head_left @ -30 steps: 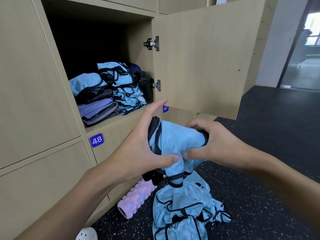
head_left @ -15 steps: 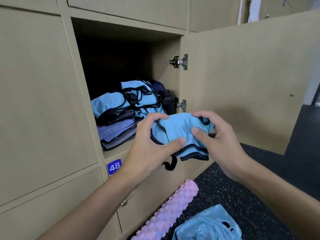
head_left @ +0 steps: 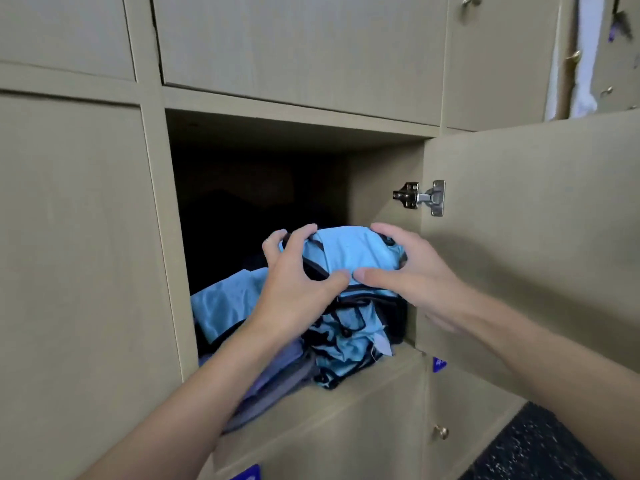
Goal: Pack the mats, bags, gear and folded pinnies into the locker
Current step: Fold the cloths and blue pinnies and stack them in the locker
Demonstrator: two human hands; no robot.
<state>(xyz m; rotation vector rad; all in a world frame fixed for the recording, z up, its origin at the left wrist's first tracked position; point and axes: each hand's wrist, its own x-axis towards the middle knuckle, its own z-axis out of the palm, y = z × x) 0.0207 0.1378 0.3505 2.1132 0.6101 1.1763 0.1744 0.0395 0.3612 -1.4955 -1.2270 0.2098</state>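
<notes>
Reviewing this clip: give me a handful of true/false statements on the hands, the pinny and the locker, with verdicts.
1. Both hands grip the folded blue pinny. True: left hand, right hand.
2. The locker door is shut. False: it stands open to the right.
3. Other blue pinnies already lie in the locker. True.
4. The held pinny is red. False: it is light blue with dark trim.
5. The door's hinge is visible. True.
</notes>
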